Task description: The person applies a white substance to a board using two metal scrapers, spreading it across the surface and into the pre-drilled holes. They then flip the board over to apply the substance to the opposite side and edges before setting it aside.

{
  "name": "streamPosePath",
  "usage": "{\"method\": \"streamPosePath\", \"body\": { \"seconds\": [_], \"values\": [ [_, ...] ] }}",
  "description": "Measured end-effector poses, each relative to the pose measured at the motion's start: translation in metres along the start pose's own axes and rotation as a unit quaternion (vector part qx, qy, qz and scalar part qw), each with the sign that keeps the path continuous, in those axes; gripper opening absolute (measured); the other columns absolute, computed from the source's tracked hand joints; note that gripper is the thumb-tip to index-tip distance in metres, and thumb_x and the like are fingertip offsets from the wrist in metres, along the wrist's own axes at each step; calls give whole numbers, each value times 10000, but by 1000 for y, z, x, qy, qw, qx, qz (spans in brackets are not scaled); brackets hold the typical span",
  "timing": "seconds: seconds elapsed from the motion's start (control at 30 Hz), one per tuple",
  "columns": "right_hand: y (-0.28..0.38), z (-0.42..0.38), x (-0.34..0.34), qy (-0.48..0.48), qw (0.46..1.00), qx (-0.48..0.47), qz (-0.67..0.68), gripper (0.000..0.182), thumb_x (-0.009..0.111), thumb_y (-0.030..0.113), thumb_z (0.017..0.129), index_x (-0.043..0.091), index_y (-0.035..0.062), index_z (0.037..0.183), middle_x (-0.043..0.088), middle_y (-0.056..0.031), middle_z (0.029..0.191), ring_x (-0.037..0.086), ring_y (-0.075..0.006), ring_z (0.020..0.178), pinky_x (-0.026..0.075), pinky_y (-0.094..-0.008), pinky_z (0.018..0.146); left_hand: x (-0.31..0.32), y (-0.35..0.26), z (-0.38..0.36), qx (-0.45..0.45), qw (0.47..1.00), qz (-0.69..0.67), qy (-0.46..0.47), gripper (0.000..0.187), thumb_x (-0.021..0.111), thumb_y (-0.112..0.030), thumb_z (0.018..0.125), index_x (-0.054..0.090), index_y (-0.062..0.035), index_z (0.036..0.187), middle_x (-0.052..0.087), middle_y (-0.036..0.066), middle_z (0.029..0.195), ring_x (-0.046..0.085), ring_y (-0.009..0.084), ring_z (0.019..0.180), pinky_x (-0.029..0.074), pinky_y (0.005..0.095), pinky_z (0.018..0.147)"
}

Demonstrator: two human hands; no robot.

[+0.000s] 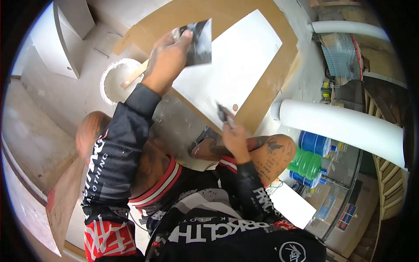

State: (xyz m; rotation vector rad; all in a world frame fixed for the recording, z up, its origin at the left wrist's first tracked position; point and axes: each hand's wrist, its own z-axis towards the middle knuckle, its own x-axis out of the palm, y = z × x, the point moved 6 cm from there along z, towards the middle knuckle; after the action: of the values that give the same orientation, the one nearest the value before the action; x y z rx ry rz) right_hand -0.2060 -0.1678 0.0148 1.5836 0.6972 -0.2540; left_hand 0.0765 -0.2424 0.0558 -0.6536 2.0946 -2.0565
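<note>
My left hand (168, 61) is raised over the upper part of the board, its fingers closed on a flat metal scraper plate (201, 46) with dark and shiny patches. Lower down, my right hand (235, 139) grips a small dark-handled tool (223, 114), blurred, probably a putty knife. Its tip points at the lower end of a white panel (244, 54), which has a small round brown spot near that end. Under the panel lies brown cardboard (273, 87).
Left of the panel stands a bucket (103, 85) with white-smeared rim, a wooden stick (134, 74) across it. White curved panels (52, 35) lean at upper left. White cylinders (340, 126) lie at right, near large blue and green water bottles (304, 163). My bent legs frame the floor.
</note>
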Motion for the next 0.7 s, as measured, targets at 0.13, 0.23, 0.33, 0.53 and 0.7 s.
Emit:
{"method": "streamPosePath", "body": {
  "seconds": [0.13, 0.23, 0.33, 0.53, 0.7],
  "values": [
    [87, 2, -65, -76, 989, -123, -21, 379, 439, -56, 884, 543, -12, 1246, 567, -224, 1252, 551, -339, 1178, 423, -383, 987, 28, 24, -27, -327, 888, -315, 74, 227, 565, -181, 922, 548, -58, 1111, 611, 21, 1026, 629, 122, 855, 527, 279, 811],
    [124, 20, -78, -82, 938, -334, -32, 370, 489, -52, 873, 562, 30, 1226, 554, -255, 1242, 528, -382, 1196, 413, -457, 1001, 62, 23, -52, -415, 845, -283, 184, 294, 594, -146, 901, 532, -51, 1172, 620, 31, 1067, 617, 155, 987, 526, 339, 865],
    [129, 42, -66, 49, 887, -448, -103, 367, 601, -25, 823, 596, 107, 1165, 514, -230, 1277, 492, -408, 1214, 373, -531, 1035, 89, 29, -54, -457, 755, -425, 203, 304, 550, -198, 925, 528, -26, 1175, 635, 71, 1073, 631, 198, 978, 521, 350, 876],
    [39, 158, -103, 224, 811, -388, -375, 397, 481, 77, 863, 570, 163, 1241, 476, -121, 1338, 451, -327, 1256, 319, -473, 1101, 81, 27, -3, -351, 854, -371, 101, 350, 529, -202, 920, 523, 15, 1194, 640, 107, 1059, 643, 219, 943, 508, 361, 855],
    [-93, 349, -195, 90, 874, -275, -391, 508, 447, -77, 769, 506, 18, 1265, 520, -173, 1308, 465, -321, 1244, 328, -393, 1088, 28, 45, 23, -262, 901, -345, 32, 430, 545, -224, 906, 484, -58, 1298, 509, 130, 1330, 486, 266, 1228, 383, 459, 1039]
  ]
}}
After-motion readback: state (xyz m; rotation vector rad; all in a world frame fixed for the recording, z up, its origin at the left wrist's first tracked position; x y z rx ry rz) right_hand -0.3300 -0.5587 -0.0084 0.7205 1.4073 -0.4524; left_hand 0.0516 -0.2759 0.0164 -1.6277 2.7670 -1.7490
